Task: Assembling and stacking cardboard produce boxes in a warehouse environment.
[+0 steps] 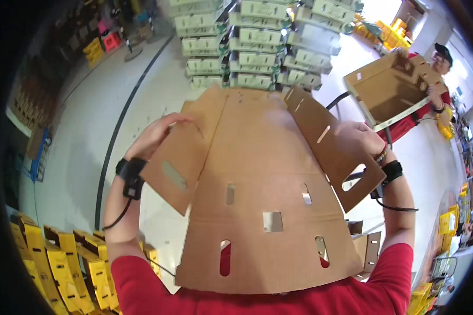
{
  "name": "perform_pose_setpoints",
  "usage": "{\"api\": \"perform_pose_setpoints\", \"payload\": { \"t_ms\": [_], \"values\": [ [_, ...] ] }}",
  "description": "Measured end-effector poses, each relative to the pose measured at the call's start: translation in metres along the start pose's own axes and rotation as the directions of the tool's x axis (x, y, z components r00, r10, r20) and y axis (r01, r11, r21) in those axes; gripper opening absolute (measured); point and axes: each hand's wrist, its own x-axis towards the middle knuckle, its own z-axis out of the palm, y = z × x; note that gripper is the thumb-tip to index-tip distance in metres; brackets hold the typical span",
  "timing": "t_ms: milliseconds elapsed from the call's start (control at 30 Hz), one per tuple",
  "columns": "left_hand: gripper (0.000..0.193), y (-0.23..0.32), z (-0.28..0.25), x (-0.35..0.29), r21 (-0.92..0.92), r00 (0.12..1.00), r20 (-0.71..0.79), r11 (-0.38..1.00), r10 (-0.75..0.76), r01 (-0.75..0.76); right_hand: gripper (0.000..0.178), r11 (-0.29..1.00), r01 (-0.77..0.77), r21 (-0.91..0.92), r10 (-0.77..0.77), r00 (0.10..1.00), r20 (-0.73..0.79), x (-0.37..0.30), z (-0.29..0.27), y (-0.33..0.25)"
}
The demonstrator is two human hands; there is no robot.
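A large brown cardboard box blank (263, 152) spreads out in front of my body, its near panel reaching back to my red shirt. Its two side flaps are partly folded up. My left hand (155, 132) grips the outer edge of the left flap (181, 163), some fingers hidden by the card. On the other side, my right hand (363, 135) holds the outer side of the right flap (336, 147), and that flap hides part of its fingers. Oval slots and a square hole pierce the near panels. Each wrist wears a black strap with a cable.
Tall stacks of pale green trays (257, 37) stand just beyond the blank. At the right, a co-worker (439, 68) holds an open cardboard box (391, 89). Yellow folded boxes (63, 268) stand in rows at the lower left. A dark line (122, 118) crosses the floor.
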Motion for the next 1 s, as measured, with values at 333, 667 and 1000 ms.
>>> {"api": "perform_pose_setpoints", "payload": {
  "t_ms": [333,667,1000],
  "values": [
    [0.031,-0.028,0.042,-0.03,-0.48,0.902,-0.185,0.765,0.39,-0.429,0.034,0.747,0.636,0.192,-0.584,0.767,-0.266,-0.046,-0.004,0.035],
    [0.034,-0.084,0.119,-0.009,0.581,0.843,-0.158,0.739,0.514,-0.342,0.037,0.719,0.1,-0.688,-0.357,0.902,-0.242,-0.052,0.044,0.099],
    [0.051,-0.217,0.15,-0.076,-0.055,0.994,0.106,0.998,0.017,-0.011,0.031,0.718,0.235,-0.656,-0.288,0.957,0.028,-0.127,0.089,0.23]
  ]
}}
